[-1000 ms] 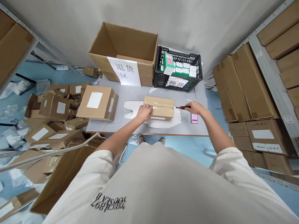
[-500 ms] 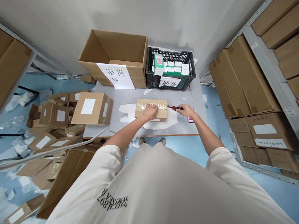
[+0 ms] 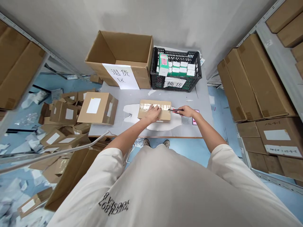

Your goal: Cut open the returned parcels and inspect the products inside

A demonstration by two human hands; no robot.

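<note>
A small brown cardboard box (image 3: 166, 117) lies on the table, with shiny clear tape (image 3: 145, 106) running lengthwise along its top. My left hand (image 3: 153, 113) rests on top of this box, its fingers spread over the tape and cardboard. In my right hand (image 3: 187, 111) is a red and black utility knife (image 3: 175, 110), pointing left. The knife's tip is over the right end of the box, at the tape; whether the blade has gone in is too small to tell.
A large open carton (image 3: 142, 74) and a black crate (image 3: 176, 85) of white-and-green boxes stand behind. A closed carton (image 3: 98, 110) sits on the left. A phone (image 3: 195, 118) lies by my right wrist. Shelves of cartons (image 3: 257, 82) flank me, and boxes litter the floor.
The knife's tip has moved slightly left over the box's right end. My left fingers are spread wider on the box. The whole view has shifted a little.
</note>
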